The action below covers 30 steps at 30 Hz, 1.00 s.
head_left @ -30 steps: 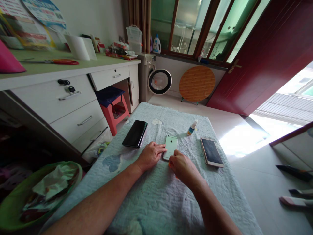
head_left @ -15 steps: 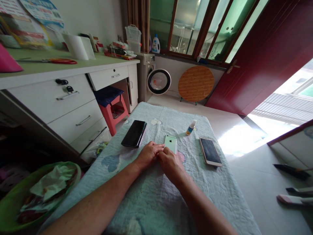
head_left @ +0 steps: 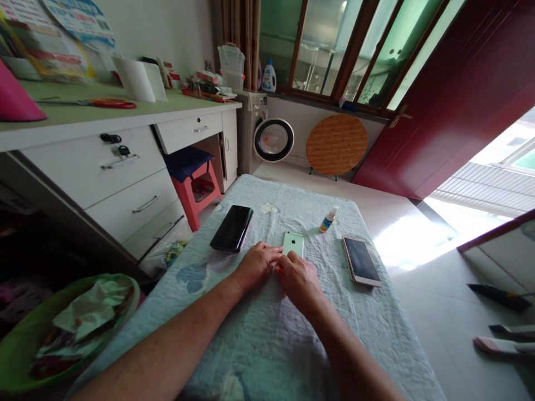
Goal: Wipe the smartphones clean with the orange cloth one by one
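While my left hand [head_left: 261, 264] rests, fingers extended, against a pale-green phone [head_left: 293, 243] lying back-up on the cloth-covered surface [head_left: 263, 345], my right hand [head_left: 298, 277] curls over its lower end; whether gripping anything, I cannot tell.

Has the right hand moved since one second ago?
Yes: leftward, judged against the small bottle. The right hand is now closer to the left hand and covers the near end of the pale green phone.
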Available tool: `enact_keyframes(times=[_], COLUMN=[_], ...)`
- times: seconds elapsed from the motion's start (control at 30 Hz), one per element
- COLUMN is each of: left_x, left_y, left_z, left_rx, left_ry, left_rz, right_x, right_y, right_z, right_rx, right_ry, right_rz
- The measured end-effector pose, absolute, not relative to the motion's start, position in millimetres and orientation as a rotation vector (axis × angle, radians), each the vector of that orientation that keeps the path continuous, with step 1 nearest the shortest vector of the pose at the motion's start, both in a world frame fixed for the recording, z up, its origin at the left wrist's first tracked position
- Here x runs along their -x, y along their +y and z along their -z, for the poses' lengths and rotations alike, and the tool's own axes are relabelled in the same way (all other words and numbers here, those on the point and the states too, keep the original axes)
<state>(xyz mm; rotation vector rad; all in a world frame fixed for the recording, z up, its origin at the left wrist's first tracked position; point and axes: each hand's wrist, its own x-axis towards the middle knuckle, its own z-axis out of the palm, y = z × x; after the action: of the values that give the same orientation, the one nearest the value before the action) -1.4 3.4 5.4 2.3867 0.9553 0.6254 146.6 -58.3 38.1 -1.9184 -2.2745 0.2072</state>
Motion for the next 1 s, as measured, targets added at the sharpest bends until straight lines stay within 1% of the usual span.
enact_keyframes(times=[0.13, 0.33, 0.67, 0.8, 1.0], left_x=[0, 0, 0, 0, 0], left_y=[4, 6, 6, 5, 4], left_z=[-6, 0, -1, -3, -4], left_rx=[-2.354, -2.360, -2.377, -2.376, -2.382], left_ry=[1.003, 1.019, 1.021, 1.021, 0.982], left_rz=[-0.594, -0.621, -0.608, -0.595, -0.619], right_x=[-154, -165, -176, -172, -157], right_y=[-60, -63, -65, -63, -57], right_z=[-39, -49, -49, -50, -39], right_rx=[1.947, 2.003, 1.856, 1.874, 1.850], right_ry=[-2.308, -2.298, -2.261, -2.259, -2.271], right_rz=[-0.191, -0.292, -0.516, -0.470, -0.291])
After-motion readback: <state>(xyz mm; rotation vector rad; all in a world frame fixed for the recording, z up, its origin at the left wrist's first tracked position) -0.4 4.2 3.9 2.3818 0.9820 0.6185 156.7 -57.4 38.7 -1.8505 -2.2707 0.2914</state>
